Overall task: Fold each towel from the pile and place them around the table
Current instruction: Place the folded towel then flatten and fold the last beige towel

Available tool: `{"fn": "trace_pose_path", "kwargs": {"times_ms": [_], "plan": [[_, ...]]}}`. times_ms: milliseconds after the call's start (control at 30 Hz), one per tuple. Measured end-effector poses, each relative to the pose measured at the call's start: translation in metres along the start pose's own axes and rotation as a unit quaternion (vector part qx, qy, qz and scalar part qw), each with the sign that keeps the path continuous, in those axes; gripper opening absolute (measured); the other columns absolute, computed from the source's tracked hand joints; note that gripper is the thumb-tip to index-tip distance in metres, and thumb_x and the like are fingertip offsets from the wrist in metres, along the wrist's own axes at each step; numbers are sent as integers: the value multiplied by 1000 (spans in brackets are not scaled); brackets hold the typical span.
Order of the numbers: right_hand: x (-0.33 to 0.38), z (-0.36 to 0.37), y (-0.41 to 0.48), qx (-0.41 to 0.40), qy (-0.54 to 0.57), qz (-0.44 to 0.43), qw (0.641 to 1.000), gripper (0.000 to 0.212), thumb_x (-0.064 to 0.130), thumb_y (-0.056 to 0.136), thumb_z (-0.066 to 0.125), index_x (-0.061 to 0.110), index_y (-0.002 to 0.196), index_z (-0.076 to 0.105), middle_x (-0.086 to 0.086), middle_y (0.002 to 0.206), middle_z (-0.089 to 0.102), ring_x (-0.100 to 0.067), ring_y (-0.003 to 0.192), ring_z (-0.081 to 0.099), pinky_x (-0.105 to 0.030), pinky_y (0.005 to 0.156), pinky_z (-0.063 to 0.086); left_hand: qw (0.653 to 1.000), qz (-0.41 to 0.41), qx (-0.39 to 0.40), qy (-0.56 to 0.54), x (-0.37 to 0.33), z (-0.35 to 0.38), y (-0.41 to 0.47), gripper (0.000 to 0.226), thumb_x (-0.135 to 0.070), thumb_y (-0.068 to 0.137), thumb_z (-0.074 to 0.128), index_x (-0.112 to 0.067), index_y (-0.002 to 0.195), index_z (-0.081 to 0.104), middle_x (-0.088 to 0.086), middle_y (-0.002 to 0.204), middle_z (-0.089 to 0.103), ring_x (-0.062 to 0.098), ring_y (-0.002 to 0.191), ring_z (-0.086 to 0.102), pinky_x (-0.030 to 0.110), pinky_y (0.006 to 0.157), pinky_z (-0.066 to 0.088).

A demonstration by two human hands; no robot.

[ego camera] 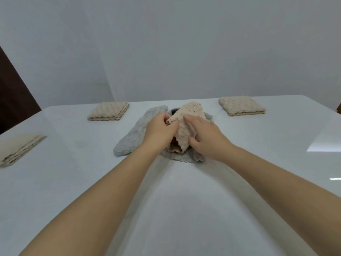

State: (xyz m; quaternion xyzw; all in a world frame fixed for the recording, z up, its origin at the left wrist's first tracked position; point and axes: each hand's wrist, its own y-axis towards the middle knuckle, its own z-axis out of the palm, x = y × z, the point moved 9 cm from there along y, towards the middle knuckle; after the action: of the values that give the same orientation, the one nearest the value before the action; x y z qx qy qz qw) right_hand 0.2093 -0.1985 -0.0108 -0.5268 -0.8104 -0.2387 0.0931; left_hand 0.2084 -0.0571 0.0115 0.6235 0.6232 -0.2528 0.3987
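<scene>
- Beige towel (192, 111) is up on top of the pile in the middle of the counter (184, 209), crumpled into a peak, with its long axis running roughly from the person towards the far edge.
- Left hand (159, 131) is on its left flank, fingers (170, 124) curled and pinching a scalloped edge of the beige cloth.
- Right hand (208, 140) is on the right flank, fingers bent into the cloth lower down. It looks like a grip, though the thumb is hidden behind the fabric.
- The towel sits directly between the two hands and both are on it, so neither is nearer. As I read it, the next move is to lift it clear and spread it out, towards the near bare part of the counter.
- Underneath lies a long grey towel (134, 135), stretched out to the left, and another grey towel (184, 157) pokes out at the near side. Either could drag along if the beige one snags.
- Something dark (173, 112) shows at the back of the pile, too hidden to name.
- Further out, folded beige squares are already set down: one far left (108, 111), one far right (241, 106), one at the left edge (18, 149). All three are well apart from the pile and out of the way.
</scene>
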Motion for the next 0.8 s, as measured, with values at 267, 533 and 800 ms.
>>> {"fn": "trace_pose_path", "kwargs": {"times_ms": [267, 533, 800], "plan": [[64, -22, -9, -43, 147, -32, 988, 26, 19, 91, 47, 38, 108, 47, 18, 80, 58, -1, 70, 52, -26, 66, 38, 985, 29, -34, -167, -23, -48, -13, 18, -29, 91, 62, -11, 93, 59, 3, 83, 63, 17, 73, 59, 39, 70, 51], [108, -25, -18, -10, 228, -49, 972, 16, 26, 97, 53, 29, 110, 44, 2, 85, 64, 1, 63, 51, -23, 62, 40, 977, 25, -63, -203, -12, -97, -32, 16, -28, 90, 67, -16, 86, 56, 0, 77, 64, 6, 47, 55, 25, 49, 49], [114, -41, -28, -52, 272, -22, 961, 17, 26, 89, 69, 20, 90, 53, 4, 94, 66, -17, 81, 67, -36, 73, 51, 970, 23, -25, -239, -12, -111, -48, 29, -32, 87, 71, -6, 92, 58, 6, 72, 61, 4, 48, 58, 17, 45, 47]]}}
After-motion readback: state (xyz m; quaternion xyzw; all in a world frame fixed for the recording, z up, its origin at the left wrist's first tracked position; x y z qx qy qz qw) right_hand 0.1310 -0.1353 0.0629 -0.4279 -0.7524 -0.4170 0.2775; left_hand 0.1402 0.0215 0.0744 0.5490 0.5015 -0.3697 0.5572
